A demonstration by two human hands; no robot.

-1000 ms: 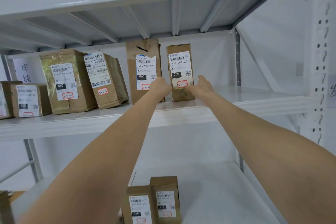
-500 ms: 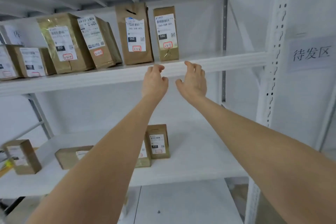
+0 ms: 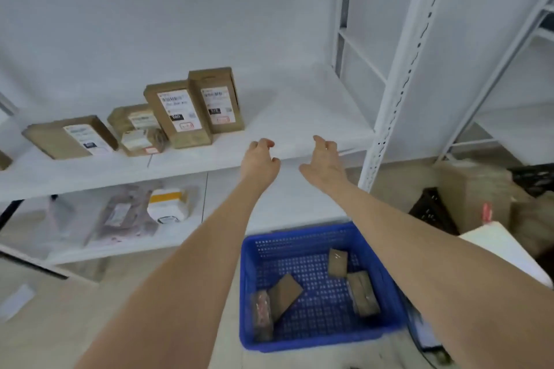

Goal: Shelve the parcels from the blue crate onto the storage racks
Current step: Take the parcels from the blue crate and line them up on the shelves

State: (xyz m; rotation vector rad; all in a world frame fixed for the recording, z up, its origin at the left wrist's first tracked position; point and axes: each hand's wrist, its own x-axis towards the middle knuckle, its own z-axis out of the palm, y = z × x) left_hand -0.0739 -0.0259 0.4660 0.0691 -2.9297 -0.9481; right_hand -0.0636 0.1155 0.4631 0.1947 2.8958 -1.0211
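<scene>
My left hand (image 3: 260, 160), my right hand (image 3: 325, 160): frame centre, fingers loosely curled, holding nothing; blue crate (image 3: 246, 293) lower centre, parcels (image 3: 287, 293) inside

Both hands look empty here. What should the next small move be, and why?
Probably lower the right hand into the blue crate toward the small brown parcel. Both it and the left hand hold nothing, and several parcels lie in the crate unshelved.
</scene>
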